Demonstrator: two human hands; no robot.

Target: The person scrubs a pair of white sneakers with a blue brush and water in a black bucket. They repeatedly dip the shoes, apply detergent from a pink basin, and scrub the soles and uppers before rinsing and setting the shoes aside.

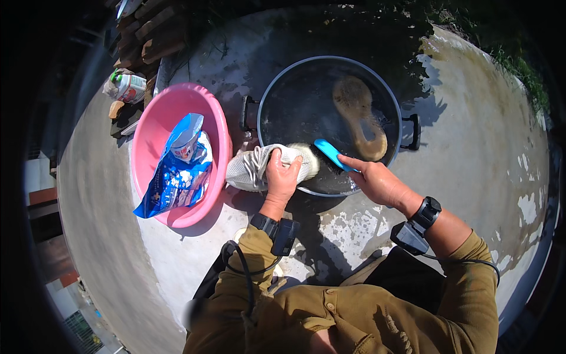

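Observation:
My left hand (283, 174) grips a pale grey knitted sneaker (247, 170) with laces, its heel end over the near left rim of a wide dark metal pan (300, 106). The pan holds water. In my right hand (379, 182) is a scrubbing brush with a blue back (332, 154) and dark bristles. The brush sits just right of the sneaker's pale heel, above the near side of the pan; whether the bristles touch the shoe I cannot tell. What looks like a second shoe lies with its brownish sole (353, 99) up at the pan's right.
Left of the pan stands a pink plastic basin (188, 219) holding a blue printed detergent bag (177, 177). Beyond it are a white bottle (131, 87) and stacked bricks or tiles (161, 37). Black handles (411, 132) stick out from the pan. The concrete ground (468, 177) has wet patches.

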